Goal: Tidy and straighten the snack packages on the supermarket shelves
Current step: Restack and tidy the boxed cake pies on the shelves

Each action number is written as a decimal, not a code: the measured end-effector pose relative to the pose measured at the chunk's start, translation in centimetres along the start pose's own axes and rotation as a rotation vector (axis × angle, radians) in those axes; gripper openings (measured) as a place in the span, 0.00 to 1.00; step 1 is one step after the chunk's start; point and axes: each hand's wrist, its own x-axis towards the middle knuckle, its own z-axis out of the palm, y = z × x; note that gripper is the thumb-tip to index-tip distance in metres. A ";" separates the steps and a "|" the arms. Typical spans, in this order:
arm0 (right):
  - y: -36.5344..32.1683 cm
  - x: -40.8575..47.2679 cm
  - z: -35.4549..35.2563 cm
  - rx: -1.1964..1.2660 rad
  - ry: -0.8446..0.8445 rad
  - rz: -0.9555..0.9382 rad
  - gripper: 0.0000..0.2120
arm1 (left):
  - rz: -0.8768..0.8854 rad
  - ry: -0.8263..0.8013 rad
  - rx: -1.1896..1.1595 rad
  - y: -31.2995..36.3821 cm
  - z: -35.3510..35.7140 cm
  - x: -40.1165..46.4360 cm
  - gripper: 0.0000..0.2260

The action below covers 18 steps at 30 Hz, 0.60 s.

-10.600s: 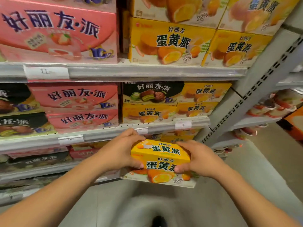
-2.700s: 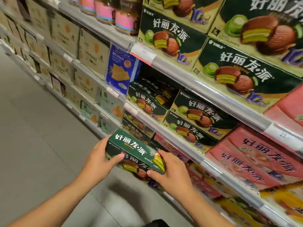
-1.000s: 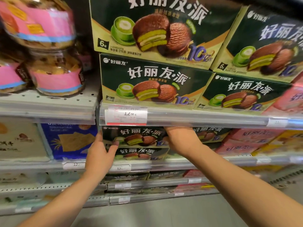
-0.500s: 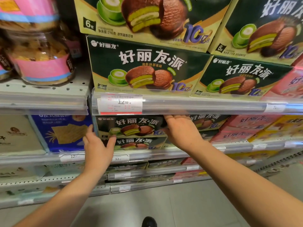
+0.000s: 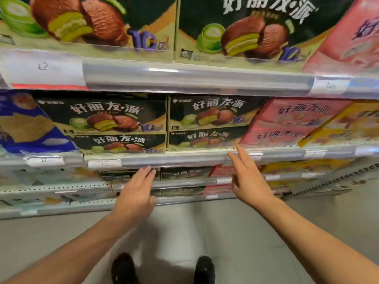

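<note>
Dark green pie boxes stand in two stacks on the middle shelf: a left stack (image 5: 106,119) and a right stack (image 5: 207,117). Both my hands hang below that shelf's front rail (image 5: 174,158), empty. My left hand (image 5: 135,193) is flat with fingers together, in front of the lower shelves. My right hand (image 5: 249,179) has its fingers spread, the fingertips just under the bottom right corner of the right stack, not touching any box.
Pink boxes (image 5: 291,121) and yellow boxes (image 5: 348,124) stand right of the green stacks, a blue cracker box (image 5: 24,124) to their left. Larger green boxes (image 5: 235,31) fill the shelf above. Grey floor and my two shoes (image 5: 164,269) are below.
Both hands have come off the green boxes and dropped below the middle shelf rail. The view has moved closer to the shelf and tilted down.
</note>
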 end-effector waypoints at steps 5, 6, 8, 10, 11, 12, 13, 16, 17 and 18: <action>4.4 1.2 2.6 -0.040 -0.116 -0.130 0.40 | -0.021 0.017 0.321 3.6 1.0 1.2 0.39; 4.9 1.5 3.1 -0.066 -0.125 -0.144 0.40 | -0.042 -0.011 0.357 3.9 1.1 1.6 0.40; 5.6 2.1 3.9 -0.127 -0.156 -0.141 0.41 | -0.087 -0.059 0.367 4.3 1.2 2.0 0.42; 6.0 2.6 4.5 -0.161 -0.161 -0.135 0.42 | -0.113 -0.056 0.363 4.3 1.6 2.1 0.43; 6.1 2.7 4.8 -0.165 -0.161 -0.135 0.42 | -0.117 -0.055 0.369 4.2 1.8 2.2 0.43; 6.3 2.8 5.1 -0.165 -0.160 -0.136 0.42 | -0.117 -0.056 0.380 4.1 2.1 2.3 0.42; 6.5 2.8 5.3 -0.165 -0.156 -0.136 0.42 | -0.111 -0.054 0.396 4.0 2.4 2.4 0.42; 6.6 2.7 5.9 -0.190 -0.137 -0.125 0.43 | -0.085 -0.023 0.432 3.8 3.3 2.7 0.43; 6.5 2.7 6.0 -0.209 -0.126 -0.125 0.43 | -0.084 0.006 0.433 3.7 3.6 2.9 0.43; 6.4 2.8 6.1 -0.224 -0.117 -0.124 0.43 | -0.079 0.039 0.438 3.7 3.9 3.1 0.44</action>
